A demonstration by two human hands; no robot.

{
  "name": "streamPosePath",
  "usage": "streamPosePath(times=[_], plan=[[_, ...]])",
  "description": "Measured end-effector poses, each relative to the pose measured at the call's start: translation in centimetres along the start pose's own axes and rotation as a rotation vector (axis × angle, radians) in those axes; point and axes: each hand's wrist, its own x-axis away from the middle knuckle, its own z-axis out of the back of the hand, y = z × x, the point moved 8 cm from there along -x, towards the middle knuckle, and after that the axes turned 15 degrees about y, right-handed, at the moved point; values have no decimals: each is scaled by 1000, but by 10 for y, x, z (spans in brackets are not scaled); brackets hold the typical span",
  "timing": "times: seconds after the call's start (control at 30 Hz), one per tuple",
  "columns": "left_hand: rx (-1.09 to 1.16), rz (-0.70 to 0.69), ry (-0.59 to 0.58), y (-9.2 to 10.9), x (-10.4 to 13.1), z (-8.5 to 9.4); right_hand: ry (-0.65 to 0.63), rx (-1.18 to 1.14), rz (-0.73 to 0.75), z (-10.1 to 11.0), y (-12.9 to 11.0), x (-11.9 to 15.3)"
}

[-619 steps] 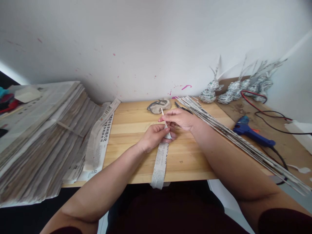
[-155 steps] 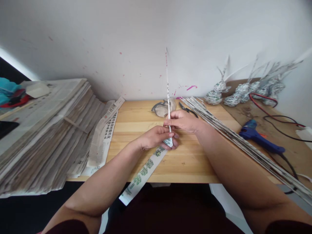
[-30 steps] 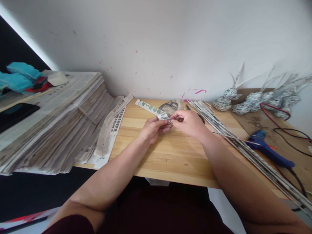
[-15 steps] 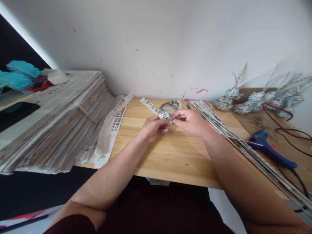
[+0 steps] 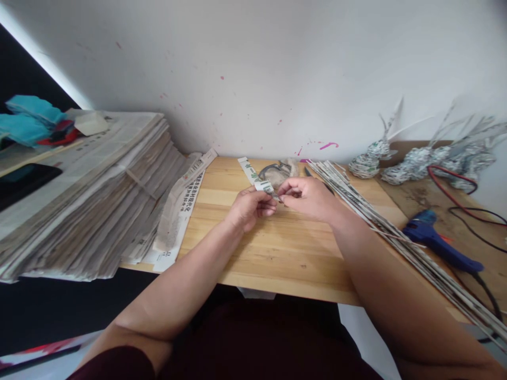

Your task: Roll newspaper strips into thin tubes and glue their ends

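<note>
A narrow strip of printed newspaper [image 5: 249, 171] with green characters slants up and left from my fingers, above the wooden table [image 5: 277, 258]. Between thumb and fingers, my left hand [image 5: 253, 207] holds the strip near its lower part. My right hand [image 5: 307, 198] pinches the strip's right end, which looks narrow and rolled. The fingertips of both hands nearly meet. Just behind them lies a beige and grey cloth-like bundle [image 5: 291, 168], partly hidden by the paper and my right hand.
Stacked newspapers [image 5: 103, 211] and cut sheets [image 5: 180, 227] are at left. Long paper sticks [image 5: 368, 216] run diagonally at right, beside a blue glue gun [image 5: 439, 245] with a cable. Woven paper figures [image 5: 407, 166] stand at the back right. A phone [image 5: 27, 179] is far left.
The strip's free end has swung right and now points more steeply upward. Both hands have stayed nearly in place, still holding the paper.
</note>
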Motion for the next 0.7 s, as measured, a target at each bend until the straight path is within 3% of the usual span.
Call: streamPosePath(times=[0.47, 0.7], plan=[[82, 125, 44, -4, -4, 2, 43, 43, 201, -4, -24, 6], [104, 164, 51, -4, -2, 1, 65, 52, 208, -2, -23, 6]])
